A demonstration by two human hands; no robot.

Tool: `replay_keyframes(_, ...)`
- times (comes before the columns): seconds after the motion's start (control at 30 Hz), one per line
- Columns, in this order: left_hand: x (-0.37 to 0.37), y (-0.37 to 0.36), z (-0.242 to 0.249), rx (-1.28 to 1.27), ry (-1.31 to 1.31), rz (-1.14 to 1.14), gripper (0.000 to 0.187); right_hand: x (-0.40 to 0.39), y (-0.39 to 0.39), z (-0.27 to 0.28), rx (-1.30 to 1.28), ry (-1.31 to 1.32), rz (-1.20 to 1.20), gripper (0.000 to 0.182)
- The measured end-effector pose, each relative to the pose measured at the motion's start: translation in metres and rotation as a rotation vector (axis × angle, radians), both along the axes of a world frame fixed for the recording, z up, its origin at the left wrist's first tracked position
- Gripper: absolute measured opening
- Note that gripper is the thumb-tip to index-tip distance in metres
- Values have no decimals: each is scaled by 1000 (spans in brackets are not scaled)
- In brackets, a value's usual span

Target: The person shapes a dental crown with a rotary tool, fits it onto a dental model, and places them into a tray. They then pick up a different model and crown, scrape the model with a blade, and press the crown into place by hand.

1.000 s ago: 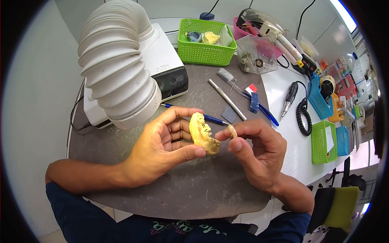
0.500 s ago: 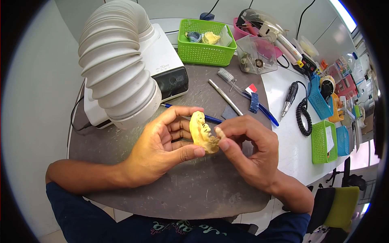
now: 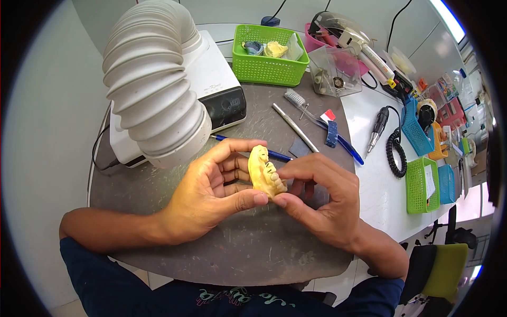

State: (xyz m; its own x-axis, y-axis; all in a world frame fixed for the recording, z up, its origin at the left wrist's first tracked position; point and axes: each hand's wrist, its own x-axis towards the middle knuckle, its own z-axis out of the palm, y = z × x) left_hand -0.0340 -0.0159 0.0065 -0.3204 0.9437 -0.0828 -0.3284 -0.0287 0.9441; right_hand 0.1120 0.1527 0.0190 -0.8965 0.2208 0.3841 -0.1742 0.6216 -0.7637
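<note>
A yellow dental model (image 3: 259,168) is held above the grey work mat. My left hand (image 3: 203,187) grips it from the left, with the thumb at its lower edge and the fingers behind and above it. A pale piece shaped like a row of teeth (image 3: 276,181) sits against the model's right side. My right hand (image 3: 330,198) has its thumb and index finger closed on this pale piece at the model's right edge. Behind the model, a blue pen (image 3: 278,156) lies partly hidden on the mat.
A white ribbed hose (image 3: 153,84) hangs at the left over a white machine (image 3: 211,68). A green basket (image 3: 269,68) stands at the back. A metal tool (image 3: 296,128), a brush (image 3: 296,99) and a handpiece (image 3: 377,129) lie to the right.
My right hand has moved slightly left and brought the pale tooth piece from beside the model onto its right side. My left hand keeps its hold.
</note>
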Motion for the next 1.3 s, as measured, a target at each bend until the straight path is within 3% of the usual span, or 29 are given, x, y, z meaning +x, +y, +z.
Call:
replay_keyframes(0.23,-1,0,-3,18,0,-4,69,2,2,-1,-27,86,-33,19)
replay_keyframes(0.47,-2,0,-4,15,-32,13,68,1,3,2,140,100,26,28)
replay_keyframes(0.6,-5,0,-8,51,-114,-8,67,0,-4,10,120,26,-101,29)
replay_keyframes(0.9,-9,2,-8,52,-243,-42,63,-2,1,-5,230,73,-40,35)
replay_keyframes(1.3,-9,3,-10,59,-261,-140,61,-1,-7,-5,331,134,-43,34)
